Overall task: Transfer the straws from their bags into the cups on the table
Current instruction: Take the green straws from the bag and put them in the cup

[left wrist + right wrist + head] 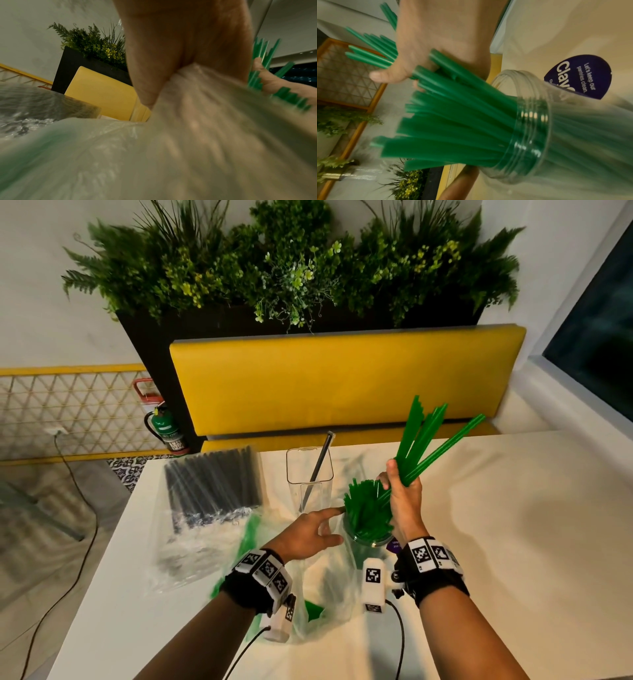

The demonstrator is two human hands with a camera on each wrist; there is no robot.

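My right hand grips a bunch of green straws just above a clear round jar packed with several more green straws. The held bunch fans up and to the right; its lower ends sit among the jar's straws. My left hand reaches from the left with straight fingers, its index tip touching the jar's straws and its thumb at the jar's side. Under that wrist lies a crumpled clear bag with a little green inside. A square clear cup holds one black straw.
A clear bag of black straws lies at the table's back left. The white table stretches away to the right. A purple sticker lies on the table by the jar. A yellow bench and a planter stand behind.
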